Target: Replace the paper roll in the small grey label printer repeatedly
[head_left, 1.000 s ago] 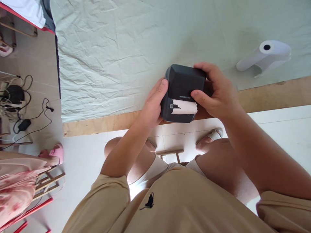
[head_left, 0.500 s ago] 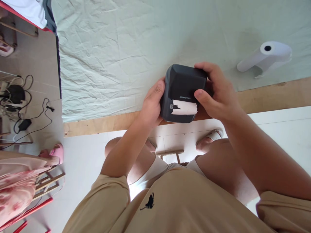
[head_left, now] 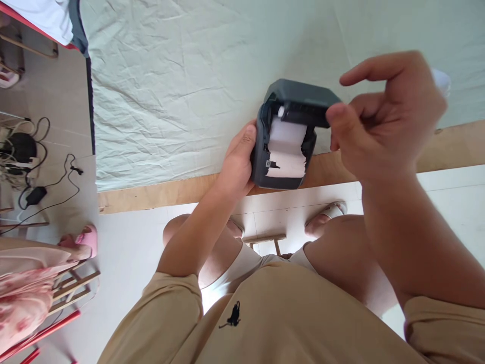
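Note:
A dark grey label printer point(head_left: 261, 174) is in my left hand point(head_left: 239, 159), whose thumb lies along its left side. The printer's lid point(head_left: 306, 93) is raised and tilted back, showing a strip of white paper point(head_left: 288, 144) with a torn front end. Inside, a small white roller end shows beneath the lid. My right hand point(head_left: 390, 111) is at the lid's right corner, with the thumb tip against or very close to it. Its index finger stretches out apart from the thumb, and the other fingers are partly curled.
A pale green cloth point(head_left: 182, 91) covers the table, with a bare wooden edge point(head_left: 159, 194) towards me. A white paper roll point(head_left: 441, 83) lies mostly hidden behind my right hand. At left are cables point(head_left: 22, 146), a wooden stool point(head_left: 76, 288) and another person's foot in a pink slipper point(head_left: 89, 240).
The printer's lid has swung up, uncovering the paper inside. My right hand has moved off the printer's side, up and to the right. My left hand keeps its hold.

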`<state>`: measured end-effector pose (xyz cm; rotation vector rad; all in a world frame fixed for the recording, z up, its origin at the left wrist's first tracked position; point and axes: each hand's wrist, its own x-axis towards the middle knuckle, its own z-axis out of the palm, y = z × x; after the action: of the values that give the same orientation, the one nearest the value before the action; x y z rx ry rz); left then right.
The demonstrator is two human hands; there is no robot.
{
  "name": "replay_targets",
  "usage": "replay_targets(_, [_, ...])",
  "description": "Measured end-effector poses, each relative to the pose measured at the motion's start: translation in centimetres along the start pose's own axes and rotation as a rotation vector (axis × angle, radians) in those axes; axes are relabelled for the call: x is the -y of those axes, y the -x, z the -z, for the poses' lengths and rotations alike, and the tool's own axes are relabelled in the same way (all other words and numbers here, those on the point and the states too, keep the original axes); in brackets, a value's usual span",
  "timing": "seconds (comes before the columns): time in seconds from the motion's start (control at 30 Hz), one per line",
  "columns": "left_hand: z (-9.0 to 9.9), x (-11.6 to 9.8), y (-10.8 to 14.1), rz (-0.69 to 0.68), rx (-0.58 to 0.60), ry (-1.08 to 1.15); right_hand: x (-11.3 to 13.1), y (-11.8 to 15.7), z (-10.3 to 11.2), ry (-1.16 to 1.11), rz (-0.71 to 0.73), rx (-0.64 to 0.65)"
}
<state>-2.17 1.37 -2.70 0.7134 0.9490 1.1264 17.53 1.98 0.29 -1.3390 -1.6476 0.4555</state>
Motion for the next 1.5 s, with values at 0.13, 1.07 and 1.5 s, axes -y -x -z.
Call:
replay_targets(0.13, [0.0,0.0,0.0,0.011,-0.004,0.012,0.7,-0.5,-0.3,-0.07,-0.019,-0.135])
replay_targets(1.07, [-0.6,-0.7,0.5,0.053,-0.01,-0.017,2.8,-2.0,1.9,-0.061,-0.106,0.299])
replay_targets(1.5, [-0.7,-0.9,0.5,0.075,-0.031,0.013,-3.8,-1.1,-1.1,-0.316,-0.237,-0.111])
